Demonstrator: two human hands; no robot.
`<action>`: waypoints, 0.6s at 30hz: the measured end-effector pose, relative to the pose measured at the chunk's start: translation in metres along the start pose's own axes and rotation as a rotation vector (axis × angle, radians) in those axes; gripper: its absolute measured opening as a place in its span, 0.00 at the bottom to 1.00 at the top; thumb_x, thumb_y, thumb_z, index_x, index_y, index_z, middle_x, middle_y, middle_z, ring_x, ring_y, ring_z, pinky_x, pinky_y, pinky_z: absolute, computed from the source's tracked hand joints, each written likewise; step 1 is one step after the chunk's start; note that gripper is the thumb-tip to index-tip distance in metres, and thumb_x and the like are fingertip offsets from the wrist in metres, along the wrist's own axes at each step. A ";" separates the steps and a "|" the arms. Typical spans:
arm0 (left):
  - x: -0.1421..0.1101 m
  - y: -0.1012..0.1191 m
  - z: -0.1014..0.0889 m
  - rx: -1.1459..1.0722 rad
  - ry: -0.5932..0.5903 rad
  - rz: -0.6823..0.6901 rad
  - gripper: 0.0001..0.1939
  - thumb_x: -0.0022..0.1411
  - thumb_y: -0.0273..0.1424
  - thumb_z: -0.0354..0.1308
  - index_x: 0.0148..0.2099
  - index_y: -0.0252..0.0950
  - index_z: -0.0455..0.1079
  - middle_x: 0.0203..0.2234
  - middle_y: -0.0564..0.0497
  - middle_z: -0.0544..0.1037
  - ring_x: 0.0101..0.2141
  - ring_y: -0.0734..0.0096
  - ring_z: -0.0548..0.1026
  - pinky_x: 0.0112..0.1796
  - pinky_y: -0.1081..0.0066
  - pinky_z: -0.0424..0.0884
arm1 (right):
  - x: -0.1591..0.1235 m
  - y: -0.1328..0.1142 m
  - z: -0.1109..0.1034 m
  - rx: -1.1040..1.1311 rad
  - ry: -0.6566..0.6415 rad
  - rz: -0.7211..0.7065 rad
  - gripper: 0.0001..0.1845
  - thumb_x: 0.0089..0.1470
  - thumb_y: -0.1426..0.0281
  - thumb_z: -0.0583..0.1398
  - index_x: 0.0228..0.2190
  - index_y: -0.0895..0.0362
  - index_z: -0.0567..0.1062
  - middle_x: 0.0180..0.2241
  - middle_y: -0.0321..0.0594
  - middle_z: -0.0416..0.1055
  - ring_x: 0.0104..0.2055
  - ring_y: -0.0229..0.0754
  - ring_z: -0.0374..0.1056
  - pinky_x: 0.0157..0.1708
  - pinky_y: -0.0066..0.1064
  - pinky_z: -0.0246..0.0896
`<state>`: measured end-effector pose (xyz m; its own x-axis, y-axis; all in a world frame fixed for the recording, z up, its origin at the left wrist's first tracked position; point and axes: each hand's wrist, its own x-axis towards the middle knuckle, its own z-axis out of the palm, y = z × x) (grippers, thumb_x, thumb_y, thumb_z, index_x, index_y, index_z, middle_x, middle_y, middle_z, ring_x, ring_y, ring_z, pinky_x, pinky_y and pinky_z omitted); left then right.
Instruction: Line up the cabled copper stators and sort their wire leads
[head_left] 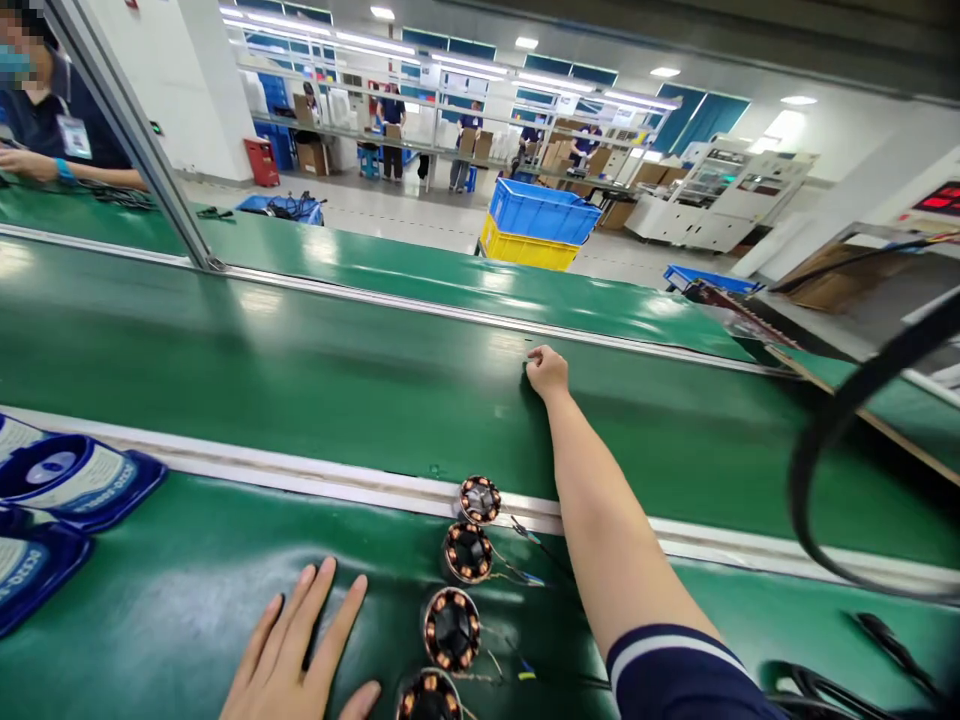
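Note:
My left hand (300, 645) lies on the green bench top with its fingers spread, holding nothing. Just right of it, several motor stators with copper windings stand in a row running away from me. The nearest stator (429, 697) is cut off by the lower edge; beyond it come another stator (451, 628), a third (469, 551) and the farthest one (480, 499), by the white rail. Thin wires trail from them to the right. My right hand (548, 373) reaches out over the green conveyor belt (360, 370), fingers curled in. Whatever those fingers may hold is hidden.
Blue printed packages (82, 480) lie at the left. A black cable (810, 440) loops at the right, above a dark plug (892, 645). A metal post (142, 140) rises beyond the belt. Stacked crates (540, 212) stand behind; a co-worker (67, 130) handles cables at far left.

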<state>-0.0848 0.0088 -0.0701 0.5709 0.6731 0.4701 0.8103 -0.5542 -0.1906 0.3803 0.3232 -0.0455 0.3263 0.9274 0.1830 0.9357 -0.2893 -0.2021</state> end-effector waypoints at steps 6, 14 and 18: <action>0.012 0.005 -0.014 -0.069 -0.052 -0.061 0.31 0.68 0.49 0.50 0.67 0.41 0.63 0.64 0.38 0.67 0.62 0.47 0.69 0.52 0.44 0.75 | -0.020 0.004 0.001 -0.038 0.035 0.038 0.14 0.70 0.69 0.56 0.54 0.59 0.71 0.55 0.47 0.67 0.57 0.51 0.63 0.58 0.45 0.59; 0.015 0.003 -0.014 -0.221 -0.177 -0.191 0.24 0.71 0.45 0.51 0.63 0.41 0.65 0.59 0.39 0.69 0.62 0.49 0.68 0.61 0.39 0.67 | -0.060 0.015 -0.013 0.028 -0.027 -0.078 0.19 0.71 0.65 0.57 0.58 0.59 0.69 0.60 0.49 0.65 0.61 0.52 0.62 0.62 0.49 0.57; 0.021 -0.002 -0.017 -0.293 -0.220 -0.233 0.24 0.71 0.46 0.50 0.62 0.41 0.67 0.58 0.38 0.70 0.62 0.48 0.68 0.62 0.37 0.63 | -0.070 0.022 -0.021 0.061 -0.038 -0.106 0.20 0.70 0.62 0.58 0.58 0.60 0.69 0.61 0.50 0.65 0.62 0.53 0.62 0.63 0.51 0.57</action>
<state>-0.0772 0.0158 -0.0453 0.4173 0.8675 0.2707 0.8674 -0.4691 0.1661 0.3812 0.2473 -0.0430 0.2197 0.9606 0.1702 0.9543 -0.1754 -0.2420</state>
